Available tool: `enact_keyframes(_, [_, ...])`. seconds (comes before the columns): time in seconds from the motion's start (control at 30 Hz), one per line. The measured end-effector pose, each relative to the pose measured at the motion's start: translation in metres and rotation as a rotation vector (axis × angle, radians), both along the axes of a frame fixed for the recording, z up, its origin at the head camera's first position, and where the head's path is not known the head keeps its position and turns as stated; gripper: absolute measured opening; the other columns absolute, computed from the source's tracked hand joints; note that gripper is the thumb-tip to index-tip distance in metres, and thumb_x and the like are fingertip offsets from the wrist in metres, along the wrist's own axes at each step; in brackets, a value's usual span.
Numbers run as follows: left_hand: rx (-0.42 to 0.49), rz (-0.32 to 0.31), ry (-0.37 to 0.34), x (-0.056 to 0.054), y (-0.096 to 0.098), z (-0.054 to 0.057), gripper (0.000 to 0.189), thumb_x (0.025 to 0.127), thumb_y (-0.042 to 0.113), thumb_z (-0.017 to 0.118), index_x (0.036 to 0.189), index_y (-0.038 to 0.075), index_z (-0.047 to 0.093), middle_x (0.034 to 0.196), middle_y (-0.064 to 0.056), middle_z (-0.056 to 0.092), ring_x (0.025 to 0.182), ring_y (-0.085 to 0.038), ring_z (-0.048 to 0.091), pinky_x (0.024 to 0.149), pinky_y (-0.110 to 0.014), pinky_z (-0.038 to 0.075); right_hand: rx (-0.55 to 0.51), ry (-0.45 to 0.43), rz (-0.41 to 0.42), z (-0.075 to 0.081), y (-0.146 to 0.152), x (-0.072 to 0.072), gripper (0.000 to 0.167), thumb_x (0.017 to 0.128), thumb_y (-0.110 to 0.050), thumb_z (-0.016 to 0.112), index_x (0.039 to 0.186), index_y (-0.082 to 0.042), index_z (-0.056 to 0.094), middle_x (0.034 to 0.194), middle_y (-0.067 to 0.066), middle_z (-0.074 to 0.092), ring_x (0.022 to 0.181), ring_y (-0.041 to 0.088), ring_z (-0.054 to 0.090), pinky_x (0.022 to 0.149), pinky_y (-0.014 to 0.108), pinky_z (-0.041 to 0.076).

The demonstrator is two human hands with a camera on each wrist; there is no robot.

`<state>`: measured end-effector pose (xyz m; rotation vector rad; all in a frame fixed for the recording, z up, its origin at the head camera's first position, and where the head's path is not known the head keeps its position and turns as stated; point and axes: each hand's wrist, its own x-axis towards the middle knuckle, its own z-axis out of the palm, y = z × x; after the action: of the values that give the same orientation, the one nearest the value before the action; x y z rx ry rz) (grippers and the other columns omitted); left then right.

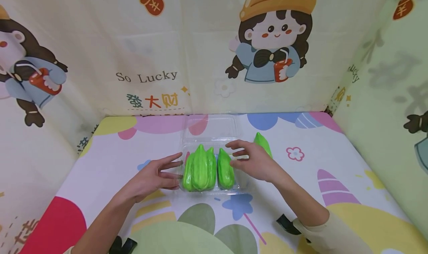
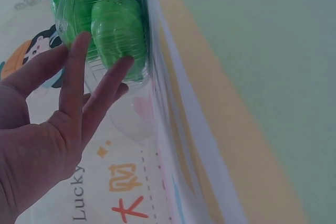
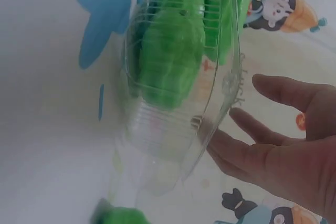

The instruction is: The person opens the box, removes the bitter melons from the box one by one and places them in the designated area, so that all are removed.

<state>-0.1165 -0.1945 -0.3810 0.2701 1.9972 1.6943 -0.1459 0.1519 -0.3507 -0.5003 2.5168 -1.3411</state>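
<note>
A clear plastic clamshell box (image 1: 214, 193) lies with its lid (image 1: 210, 129) folded back. Several glossy green, ridged vegetables with pointed tips (image 1: 200, 168) fill its left part; another single one (image 1: 226, 170) lies to the right, across a gap. My left hand (image 1: 157, 175) is at the box's left side, its fingers spread and reaching the wall; the left wrist view shows its fingertips (image 2: 126, 62) against the plastic. My right hand (image 1: 252, 159) is at the right side, fingers extended, holding nothing. In the right wrist view its fingers (image 3: 223, 142) reach the box edge.
One more green vegetable (image 1: 263, 144) lies on the patterned tablecloth (image 1: 294, 179), beyond my right hand and partly hidden by it. A printed curtain (image 1: 200, 42) closes off the back and sides of the table.
</note>
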Motion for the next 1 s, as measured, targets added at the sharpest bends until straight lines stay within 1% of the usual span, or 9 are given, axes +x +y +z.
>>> enact_keyframes(0.1, [0.001, 0.001, -0.001, 0.000, 0.000, 0.000, 0.085, 0.094, -0.002, 0.071, 0.166, 0.009, 0.027, 0.165, -0.031, 0.031, 0.115, -0.033, 0.071, 0.091, -0.042, 0.062, 0.029, -0.024, 0.005, 0.000, -0.004, 0.003, 0.051, 0.094, -0.010, 0.074, 0.143, -0.012, 0.061, 0.146, 0.015, 0.062, 0.132, 0.041, 0.062, 0.102, 0.048, 0.057])
enact_keyframes(0.2, [-0.005, 0.002, 0.000, 0.000, 0.000, 0.000, 0.085, 0.094, -0.001, 0.071, 0.166, 0.009, 0.027, 0.165, -0.031, 0.032, 0.116, -0.032, 0.071, 0.091, -0.042, 0.062, 0.061, -0.033, 0.013, 0.000, -0.007, 0.005, 0.052, 0.094, -0.012, 0.074, 0.144, -0.012, 0.060, 0.148, 0.016, 0.060, 0.134, 0.044, 0.059, 0.103, 0.050, 0.056])
enact_keyframes(0.43, [-0.009, 0.008, -0.006, 0.000, 0.001, 0.000, 0.085, 0.094, -0.001, 0.072, 0.166, 0.010, 0.027, 0.165, -0.030, 0.032, 0.115, -0.033, 0.071, 0.091, -0.041, 0.063, 0.168, -0.004, 0.015, -0.004, -0.014, 0.008, 0.057, 0.093, -0.018, 0.076, 0.147, -0.016, 0.057, 0.154, 0.013, 0.055, 0.130, 0.047, 0.061, 0.099, 0.053, 0.058])
enact_keyframes(0.57, [-0.012, 0.009, -0.008, 0.000, 0.001, 0.000, 0.086, 0.094, -0.001, 0.072, 0.166, 0.010, 0.027, 0.165, -0.030, 0.031, 0.115, -0.034, 0.071, 0.090, -0.041, 0.063, 0.214, -0.006, 0.012, -0.006, -0.018, 0.009, 0.059, 0.092, -0.020, 0.078, 0.147, -0.018, 0.058, 0.154, 0.012, 0.056, 0.127, 0.045, 0.064, 0.095, 0.052, 0.060])
enact_keyframes(0.77, [-0.012, 0.009, -0.007, 0.000, 0.001, 0.000, 0.087, 0.093, -0.001, 0.073, 0.166, 0.010, 0.027, 0.165, -0.030, 0.032, 0.114, -0.035, 0.072, 0.090, -0.041, 0.063, 0.261, -0.006, 0.014, -0.009, -0.021, 0.009, 0.061, 0.089, -0.019, 0.081, 0.146, -0.022, 0.060, 0.149, 0.012, 0.060, 0.120, 0.038, 0.069, 0.083, 0.042, 0.061])
enact_keyframes(1.0, [-0.009, 0.012, -0.015, 0.000, 0.001, 0.000, 0.087, 0.093, 0.000, 0.074, 0.166, 0.011, 0.028, 0.165, -0.029, 0.032, 0.115, -0.033, 0.071, 0.090, -0.042, 0.063, 0.276, -0.023, 0.026, -0.010, -0.026, 0.008, 0.063, 0.087, -0.019, 0.083, 0.146, -0.020, 0.060, 0.143, 0.013, 0.064, 0.115, 0.035, 0.071, 0.082, 0.041, 0.061])
